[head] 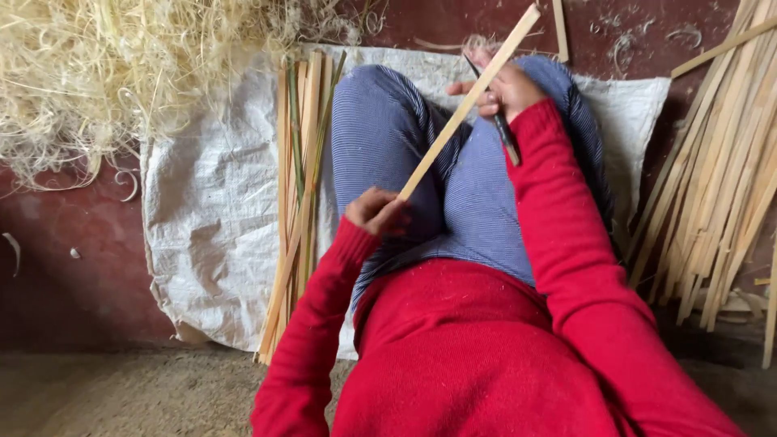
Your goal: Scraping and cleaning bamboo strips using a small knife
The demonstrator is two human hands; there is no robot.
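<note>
My red sweater [486, 356] fills the near edge of the view, and past it my knees in blue striped trousers [469, 194] rest on a white woven sack [210, 226] spread over the dark red floor [73, 267]. At far left a heap of pale curly shavings [89, 73] is already piled high, so I judge a good deal of stripping is done. Just beside my left knee lies a bundle of slats [299, 202], some with a green edge; whether these are finished or waiting I cannot tell from here. My left hand [376, 212] is closed around the lower end of the bamboo strip [465, 105], which runs up and to the right across my lap, its far end reaching past my knees. My right hand [503, 87] is curled on the strip further up, also pinching a dark-handled knife [500, 121]; the blade seems to lie against the strip, though my fingers hide the contact. So the strip spans between both grips, tilted, off the floor. At far right a large stack of long slats [712, 170] leans on the floor, which I take as work left.
</note>
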